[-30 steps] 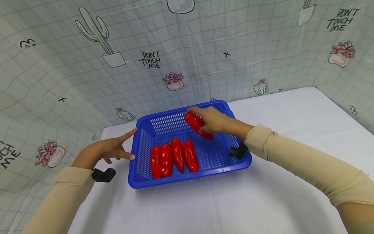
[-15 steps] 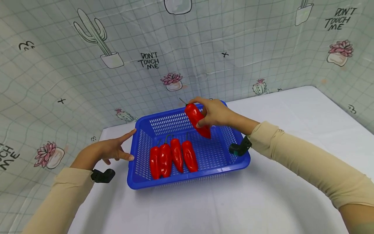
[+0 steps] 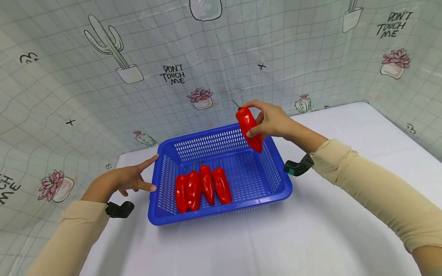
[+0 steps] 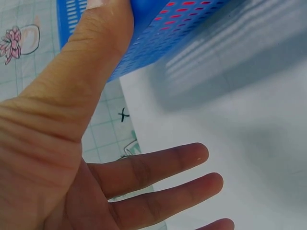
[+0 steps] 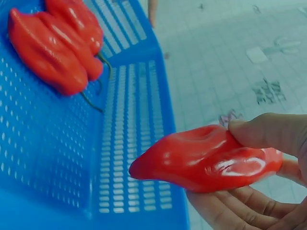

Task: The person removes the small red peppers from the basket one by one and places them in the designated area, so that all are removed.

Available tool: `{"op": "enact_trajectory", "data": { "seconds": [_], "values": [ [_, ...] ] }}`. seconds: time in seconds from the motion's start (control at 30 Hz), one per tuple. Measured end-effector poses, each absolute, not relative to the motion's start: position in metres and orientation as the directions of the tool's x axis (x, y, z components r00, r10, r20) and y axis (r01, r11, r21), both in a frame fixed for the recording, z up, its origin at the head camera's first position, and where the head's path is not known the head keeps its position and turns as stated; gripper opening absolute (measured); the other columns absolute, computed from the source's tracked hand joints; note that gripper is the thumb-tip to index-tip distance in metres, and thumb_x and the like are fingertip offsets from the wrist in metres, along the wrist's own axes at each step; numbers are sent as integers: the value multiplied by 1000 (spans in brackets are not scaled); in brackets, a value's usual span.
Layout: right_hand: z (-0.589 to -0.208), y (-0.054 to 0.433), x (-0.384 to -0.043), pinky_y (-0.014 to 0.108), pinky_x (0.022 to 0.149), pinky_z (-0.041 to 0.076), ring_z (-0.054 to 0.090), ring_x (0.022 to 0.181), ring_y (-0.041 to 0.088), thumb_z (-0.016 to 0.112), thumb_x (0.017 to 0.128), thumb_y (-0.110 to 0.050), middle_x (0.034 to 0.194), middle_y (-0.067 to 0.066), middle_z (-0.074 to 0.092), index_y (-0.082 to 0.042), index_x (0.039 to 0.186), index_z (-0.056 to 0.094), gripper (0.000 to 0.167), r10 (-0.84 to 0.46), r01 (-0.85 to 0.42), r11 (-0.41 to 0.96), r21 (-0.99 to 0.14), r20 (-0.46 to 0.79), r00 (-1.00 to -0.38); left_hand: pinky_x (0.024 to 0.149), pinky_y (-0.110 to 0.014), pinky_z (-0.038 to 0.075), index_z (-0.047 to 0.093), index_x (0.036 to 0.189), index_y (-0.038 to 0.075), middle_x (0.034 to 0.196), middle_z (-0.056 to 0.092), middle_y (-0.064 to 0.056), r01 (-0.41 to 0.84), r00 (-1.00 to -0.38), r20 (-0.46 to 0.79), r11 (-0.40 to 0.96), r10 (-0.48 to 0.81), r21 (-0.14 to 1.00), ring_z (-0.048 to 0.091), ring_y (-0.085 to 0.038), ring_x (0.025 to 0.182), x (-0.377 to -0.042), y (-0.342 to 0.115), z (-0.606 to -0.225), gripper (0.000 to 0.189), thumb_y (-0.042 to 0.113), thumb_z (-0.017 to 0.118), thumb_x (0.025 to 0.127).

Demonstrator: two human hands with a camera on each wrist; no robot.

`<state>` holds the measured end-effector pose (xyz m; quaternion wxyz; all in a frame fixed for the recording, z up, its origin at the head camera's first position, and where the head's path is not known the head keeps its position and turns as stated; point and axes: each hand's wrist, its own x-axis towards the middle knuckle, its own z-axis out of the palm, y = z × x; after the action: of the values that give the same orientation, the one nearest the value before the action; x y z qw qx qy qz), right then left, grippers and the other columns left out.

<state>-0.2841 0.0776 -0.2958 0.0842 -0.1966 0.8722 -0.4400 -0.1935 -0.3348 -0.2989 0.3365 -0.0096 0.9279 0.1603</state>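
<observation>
A blue plastic basket (image 3: 241,206) with slotted walls stands on the white table. Several shiny red peppers (image 3: 222,187) with green stems lie side by side in its left half. My right hand (image 3: 274,122) pinches another red pepper (image 3: 249,128) between thumb and fingers, stem up and tilted, above the basket's far right corner. In the right wrist view this held pepper (image 5: 206,160) appears close up, beside the basket wall. On the left rim, the thumb and index finger of my left hand (image 3: 127,179) touch the basket; the other fingers stretch out below, seen in the left wrist view.
Behind the table hangs a pale grid-patterned cloth (image 3: 228,57) printed with cacti and lettering. White tabletop (image 3: 331,126) extends to the right of the basket and in front of it. A dark wrist device (image 3: 298,165) sits at each sleeve cuff.
My right hand has lifted the pepper up from inside the basket and shifted it to the right. My left hand keeps its place at the rim.
</observation>
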Motion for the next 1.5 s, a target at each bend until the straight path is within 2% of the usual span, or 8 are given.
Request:
{"op": "enact_trajectory", "data": {
  "seconds": [0.27,0.43,0.7,0.9,1.1,1.33,1.5],
  "values": [
    [-293,98,-286,39,64,62,69,84,32,79,79,-8,100,23,62,-20,146,40,78,-362,-217,543,-811,7,-932,75,-61,56,-14,156,19,127,59,-33,-132,-777,-626,954,69,269,61,-50,104,-191,-337,-298,121,48,76,80],
    [-296,115,-285,41,66,62,69,80,30,79,80,-9,100,23,60,-19,147,38,79,-316,-167,543,-823,-16,-949,78,-64,55,-14,156,19,127,58,-34,-138,-774,-629,953,67,271,59,-53,107,-193,-335,-298,122,49,76,79],
    [-306,138,-289,42,66,62,69,91,37,78,82,-10,111,27,59,-16,150,33,82,-275,-120,526,-842,-34,-961,77,-65,54,-14,155,18,126,58,-36,-147,-775,-630,954,54,262,56,-56,111,-193,-333,-298,123,47,77,79],
    [-319,158,-294,42,68,62,68,89,35,75,84,-9,117,29,56,-14,152,29,82,-243,-67,524,-849,-74,-967,78,-69,52,-15,155,19,131,52,-40,-150,-782,-621,951,54,272,49,-61,119,-193,-332,-300,124,47,78,78],
    [-341,172,-297,43,70,62,69,78,27,72,86,-10,118,31,54,-11,153,25,81,-244,5,524,-852,-156,-957,80,-71,50,-15,155,18,134,48,-41,-155,-774,-630,948,58,279,47,-61,122,-193,-330,-299,124,47,78,78],
    [-363,176,-294,40,70,62,67,85,28,70,88,-13,120,32,53,-8,152,26,78,-289,34,561,-827,-234,-928,81,-69,51,-13,155,18,141,36,-44,-147,-781,-622,949,61,278,43,-62,125,-193,-326,-297,123,49,77,78],
    [-379,173,-296,37,70,61,65,85,28,68,88,-14,124,32,50,-7,153,24,79,-314,48,602,-797,-292,-903,81,-70,51,-14,155,17,139,39,-44,-157,-778,-625,946,59,285,44,-62,124,-191,-329,-297,124,48,78,78]
  ]
}}
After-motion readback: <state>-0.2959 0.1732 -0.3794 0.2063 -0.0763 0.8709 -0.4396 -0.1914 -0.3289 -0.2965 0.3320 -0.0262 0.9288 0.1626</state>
